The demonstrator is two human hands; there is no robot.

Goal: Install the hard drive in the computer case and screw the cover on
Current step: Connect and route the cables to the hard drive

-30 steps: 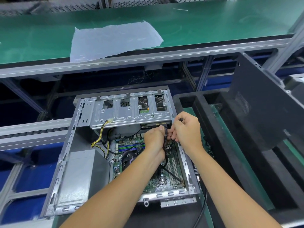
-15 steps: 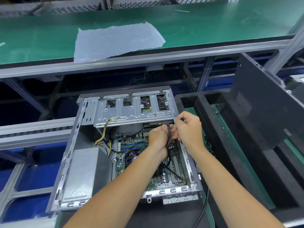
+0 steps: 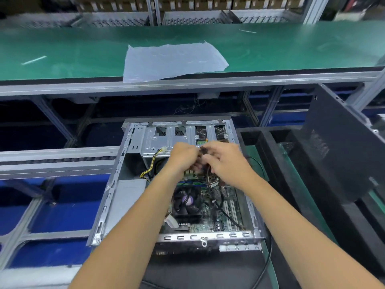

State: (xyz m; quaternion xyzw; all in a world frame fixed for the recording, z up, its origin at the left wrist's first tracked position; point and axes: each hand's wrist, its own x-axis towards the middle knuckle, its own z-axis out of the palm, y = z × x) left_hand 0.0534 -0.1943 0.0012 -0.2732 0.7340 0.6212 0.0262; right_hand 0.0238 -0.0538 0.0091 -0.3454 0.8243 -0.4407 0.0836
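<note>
Green benches are filling the frame's top; mid-frame, both hands, left hand (image 3: 184, 156) and right hand (image 3: 226, 161), are pinching a dark cable (image 3: 205, 152) over the open case (image 3: 116, 197).

bare metal computer case (image 3: 108, 207), matt green bench mat (image 3: 83, 51).

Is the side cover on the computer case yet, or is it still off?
Off. The computer case lies open, showing its motherboard; a dark panel, likely the cover, leans at right.

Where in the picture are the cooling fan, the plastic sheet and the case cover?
cooling fan (image 3: 186, 201): head view, on its purple hub.
plastic sheet (image 3: 173, 61): head view, on its middle.
case cover (image 3: 341, 151): head view, on its dark flat face.
</note>
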